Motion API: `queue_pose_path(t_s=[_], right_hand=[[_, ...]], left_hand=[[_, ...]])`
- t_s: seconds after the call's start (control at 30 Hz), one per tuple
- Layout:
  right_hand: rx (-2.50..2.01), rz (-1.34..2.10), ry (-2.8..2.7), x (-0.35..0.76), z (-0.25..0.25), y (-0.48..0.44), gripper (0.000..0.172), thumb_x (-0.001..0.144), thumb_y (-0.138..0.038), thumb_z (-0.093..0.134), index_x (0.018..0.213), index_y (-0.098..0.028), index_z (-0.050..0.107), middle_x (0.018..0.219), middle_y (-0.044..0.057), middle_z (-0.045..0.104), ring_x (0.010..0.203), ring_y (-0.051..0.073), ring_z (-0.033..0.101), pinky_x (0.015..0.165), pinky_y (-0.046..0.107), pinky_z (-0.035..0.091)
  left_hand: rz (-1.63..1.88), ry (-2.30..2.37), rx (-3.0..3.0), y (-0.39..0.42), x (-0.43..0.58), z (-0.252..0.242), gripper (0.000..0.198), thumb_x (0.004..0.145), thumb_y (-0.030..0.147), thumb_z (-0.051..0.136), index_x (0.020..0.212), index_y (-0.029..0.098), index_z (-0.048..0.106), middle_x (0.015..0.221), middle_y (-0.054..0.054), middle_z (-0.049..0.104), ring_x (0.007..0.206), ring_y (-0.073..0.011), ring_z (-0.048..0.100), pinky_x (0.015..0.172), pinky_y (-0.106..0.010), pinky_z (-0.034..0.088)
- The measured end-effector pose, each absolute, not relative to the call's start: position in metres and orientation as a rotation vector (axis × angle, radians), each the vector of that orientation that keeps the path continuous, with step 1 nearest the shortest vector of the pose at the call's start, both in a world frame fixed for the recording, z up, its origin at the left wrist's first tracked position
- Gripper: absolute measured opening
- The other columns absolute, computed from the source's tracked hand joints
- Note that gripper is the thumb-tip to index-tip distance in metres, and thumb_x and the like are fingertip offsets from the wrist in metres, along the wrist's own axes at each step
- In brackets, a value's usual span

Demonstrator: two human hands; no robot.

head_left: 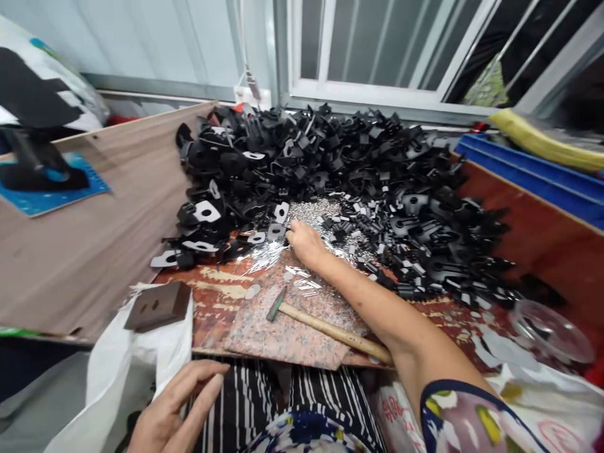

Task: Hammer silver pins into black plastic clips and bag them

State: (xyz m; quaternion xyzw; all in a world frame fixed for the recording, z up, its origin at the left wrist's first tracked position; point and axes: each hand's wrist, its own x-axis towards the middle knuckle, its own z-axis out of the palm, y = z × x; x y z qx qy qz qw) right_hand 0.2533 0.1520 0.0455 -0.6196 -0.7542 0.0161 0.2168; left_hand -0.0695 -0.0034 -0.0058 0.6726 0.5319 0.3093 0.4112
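My right hand (304,242) reaches forward over the worktable, its fingers curled down into a patch of small silvery metal bits (311,214) at the foot of a big heap of black plastic parts (358,170). What the fingers pinch is hidden. My left hand (177,409) rests low by my lap, fingers stretched and slightly apart, holding nothing, next to a white plastic bag (123,365). A small hammer (325,327) with a wooden handle lies on a speckled stone slab (287,333) under my right forearm.
A dark block with two holes (158,305) sits on the bag's edge. A brown board (94,214) leans at the left. Blue trays (533,173) line the right side, and a clear round lid (550,327) lies near them. A window frame (377,94) stands behind the heap.
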Motion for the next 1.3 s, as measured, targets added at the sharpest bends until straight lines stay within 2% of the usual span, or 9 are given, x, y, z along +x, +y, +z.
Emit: queue_pose_path(t_s=[0.2, 0.3, 0.37, 0.43, 0.53, 0.77, 0.97, 1.1, 1.3], right_hand=[[-1.384, 0.338, -2.028, 0.221, 0.039, 0.038, 0.011, 0.096, -0.021, 0.061, 0.099, -0.022, 0.072, 0.099, 0.0, 0.068, 0.091, 0.013, 0.064, 0.082, 0.023, 0.053], [-1.345, 0.44, -2.071, 0.225, 0.032, -0.011, 0.008, 0.091, -0.023, 0.069, 0.094, -0.028, 0.074, 0.088, -0.008, 0.073, 0.08, 0.009, 0.068, 0.074, 0.017, 0.055], [-1.497, 0.403, -2.016, 0.254, 0.03, -0.023, 0.021, 0.094, -0.018, 0.062, 0.105, -0.032, 0.073, 0.084, -0.01, 0.076, 0.073, 0.009, 0.069, 0.071, 0.018, 0.055], [-1.7, 0.277, -1.896, 0.301, 0.028, -0.023, 0.035, 0.096, -0.009, 0.051, 0.12, -0.028, 0.07, 0.092, -0.005, 0.078, 0.078, 0.012, 0.071, 0.077, 0.026, 0.056], [-1.854, 0.098, -1.801, 0.375, 0.019, -0.012, 0.044, 0.085, 0.004, 0.047, 0.114, -0.016, 0.073, 0.113, 0.012, 0.075, 0.1, 0.022, 0.069, 0.094, 0.04, 0.052], [-1.859, -0.026, -1.818, 0.431, -0.019, 0.009, 0.026, 0.089, -0.009, 0.056, 0.101, -0.018, 0.076, 0.101, 0.008, 0.076, 0.097, 0.022, 0.065, 0.092, 0.036, 0.051], [-1.877, -0.219, -1.617, 0.406, -0.002, -0.002, 0.034, 0.1, -0.017, 0.039, 0.116, -0.016, 0.069, 0.105, 0.012, 0.066, 0.095, 0.022, 0.064, 0.087, 0.034, 0.051], [-1.789, -0.09, -1.877, 0.36, 0.007, -0.027, 0.04, 0.091, -0.006, 0.045, 0.123, -0.02, 0.065, 0.102, 0.008, 0.065, 0.095, 0.021, 0.061, 0.086, 0.034, 0.05], [-1.67, 0.054, -1.777, 0.321, -0.003, -0.047, 0.023, 0.09, -0.01, 0.052, 0.093, -0.021, 0.072, 0.085, 0.004, 0.07, 0.088, 0.022, 0.06, 0.082, 0.036, 0.05]], left_hand=[[1.052, 1.171, 1.226, 0.006, 0.0, -0.009, 0.06, 0.078, 0.052, 0.077, 0.133, 0.034, 0.059, 0.129, -0.004, 0.066, 0.105, -0.0252, 0.069, 0.093, -0.033, 0.057], [0.954, 1.14, 1.374, 0.013, 0.018, -0.019, 0.042, 0.071, 0.058, 0.079, 0.098, 0.025, 0.077, 0.117, -0.007, 0.071, 0.107, -0.0303, 0.068, 0.097, -0.038, 0.055], [0.848, 1.162, 1.502, 0.017, 0.02, -0.023, 0.042, 0.07, 0.062, 0.078, 0.065, 0.021, 0.073, 0.106, -0.01, 0.073, 0.106, -0.0331, 0.066, 0.098, -0.04, 0.053], [0.804, 1.188, 1.543, 0.019, 0.018, -0.023, 0.051, 0.071, 0.067, 0.074, 0.055, 0.02, 0.064, 0.1, -0.011, 0.073, 0.103, -0.0335, 0.066, 0.097, -0.041, 0.052], [0.811, 1.205, 1.556, 0.02, 0.017, -0.019, 0.05, 0.077, 0.068, 0.068, 0.061, 0.02, 0.064, 0.104, -0.011, 0.071, 0.105, -0.0328, 0.064, 0.092, -0.039, 0.053], [0.793, 1.15, 1.598, 0.02, 0.033, -0.019, 0.045, 0.077, 0.061, 0.071, 0.061, 0.02, 0.066, 0.108, -0.012, 0.065, 0.112, -0.0318, 0.059, 0.099, -0.039, 0.047], [0.817, 1.172, 1.217, 0.009, 0.031, -0.006, 0.039, 0.073, 0.057, 0.079, 0.072, 0.019, 0.072, 0.111, -0.008, 0.067, 0.115, -0.0289, 0.057, 0.102, -0.036, 0.044], [0.805, 1.088, 0.951, 0.003, 0.025, 0.007, 0.031, 0.072, 0.046, 0.084, 0.091, 0.022, 0.076, 0.103, -0.004, 0.07, 0.09, -0.0195, 0.061, 0.078, -0.027, 0.053], [0.675, 0.947, 0.982, -0.007, 0.032, 0.011, 0.028, 0.077, 0.044, 0.08, 0.075, 0.017, 0.076, 0.093, -0.008, 0.066, 0.079, -0.0182, 0.055, 0.061, -0.024, 0.054]])
